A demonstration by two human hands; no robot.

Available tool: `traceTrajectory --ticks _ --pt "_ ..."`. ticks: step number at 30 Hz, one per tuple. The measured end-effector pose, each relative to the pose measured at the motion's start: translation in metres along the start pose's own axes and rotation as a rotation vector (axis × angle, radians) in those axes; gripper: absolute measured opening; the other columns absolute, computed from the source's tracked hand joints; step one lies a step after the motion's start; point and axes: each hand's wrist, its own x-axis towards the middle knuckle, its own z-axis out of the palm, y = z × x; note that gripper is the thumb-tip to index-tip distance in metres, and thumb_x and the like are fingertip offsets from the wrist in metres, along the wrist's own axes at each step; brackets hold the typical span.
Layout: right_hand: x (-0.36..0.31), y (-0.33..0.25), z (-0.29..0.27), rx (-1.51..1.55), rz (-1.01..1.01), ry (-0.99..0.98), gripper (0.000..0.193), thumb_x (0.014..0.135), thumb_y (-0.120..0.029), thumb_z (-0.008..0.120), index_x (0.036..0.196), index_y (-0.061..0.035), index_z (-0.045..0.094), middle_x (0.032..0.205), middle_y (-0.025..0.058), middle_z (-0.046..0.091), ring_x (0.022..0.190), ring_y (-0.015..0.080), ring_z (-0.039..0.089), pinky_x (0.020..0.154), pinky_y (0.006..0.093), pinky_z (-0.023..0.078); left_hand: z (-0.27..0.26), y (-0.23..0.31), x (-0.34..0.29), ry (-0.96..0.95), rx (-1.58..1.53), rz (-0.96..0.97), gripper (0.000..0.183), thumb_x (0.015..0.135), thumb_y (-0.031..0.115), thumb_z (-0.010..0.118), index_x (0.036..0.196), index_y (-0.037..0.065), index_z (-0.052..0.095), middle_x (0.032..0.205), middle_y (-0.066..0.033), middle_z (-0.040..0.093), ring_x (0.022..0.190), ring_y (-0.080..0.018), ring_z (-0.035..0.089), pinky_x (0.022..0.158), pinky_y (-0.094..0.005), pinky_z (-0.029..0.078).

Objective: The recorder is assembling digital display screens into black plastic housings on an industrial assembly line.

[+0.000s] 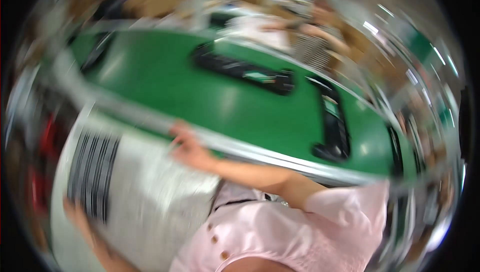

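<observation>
Several dark grey strips (pixel 92 177) with pale lines lie side by side on a whitish work surface (pixel 150 192) at my left. My left hand (pixel 80 217) is at their near left end, its fingers stretched out; blur hides whether they touch the strips. Beside the far edge of the whitish surface, next to the green belt, hovers my right hand (pixel 192 149). Its fingers are apart and partly bent, with nothing visible in them. The whole picture is smeared by motion.
A green conveyor belt (pixel 165 82) with a pale metal rail (pixel 240 147) runs across in front. Long black housings (pixel 240 69) lie on it, another black housing (pixel 332 117) farther right. A person (pixel 317 37) in a striped top is across the belt.
</observation>
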Motion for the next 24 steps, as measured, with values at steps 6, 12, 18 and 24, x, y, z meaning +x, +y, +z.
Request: traceTrajectory --ticks 6,12,18,24 --pt "-0.015 -0.055 -0.013 0.214 0.31 -0.085 0.075 0.088 -0.005 0.055 0.149 -0.0139 0.012 0.132 0.0137 0.043 0.102 0.0168 0.052 0.089 0.0303 0.044 -0.06 -0.023 -0.047 0.306 0.24 0.077 0.05 0.087 0.035 0.06 0.124 0.003 0.054 0.126 -0.0207 0.055 0.121 -0.0364 0.046 0.105 -0.0433 0.032" --pt "0.038 -0.058 0.032 0.356 0.399 -0.224 0.076 0.089 -0.009 0.056 0.149 -0.0146 0.009 0.129 0.0148 0.047 0.103 0.0162 0.052 0.09 0.0303 0.043 -0.066 -0.002 -0.067 0.174 0.19 -0.156 0.091 0.075 0.061 0.063 0.138 0.001 0.037 0.136 -0.0247 0.044 0.13 -0.0446 0.033 0.108 -0.0467 0.025" --pt "0.099 -0.053 0.127 0.366 0.266 -0.472 0.086 0.085 -0.005 0.063 0.149 -0.0149 0.006 0.116 0.0158 0.056 0.096 0.0156 0.056 0.086 0.0277 0.045 -0.056 -0.006 -0.064 0.156 0.421 -0.035 0.079 0.078 0.05 0.065 0.139 0.009 0.038 0.138 -0.0245 0.041 0.131 -0.0433 0.032 0.107 -0.0541 0.022" --pt "0.085 -0.063 0.18 0.303 0.194 -0.746 0.108 0.074 -0.012 0.077 0.149 -0.0135 -0.001 0.126 0.0214 0.051 0.112 0.0255 0.053 0.095 0.0371 0.042 -0.068 -0.019 -0.066 0.157 0.27 -0.006 0.061 0.082 0.023 0.067 0.137 0.013 0.042 0.134 -0.0243 0.046 0.128 -0.0417 0.037 0.108 -0.0425 0.029"
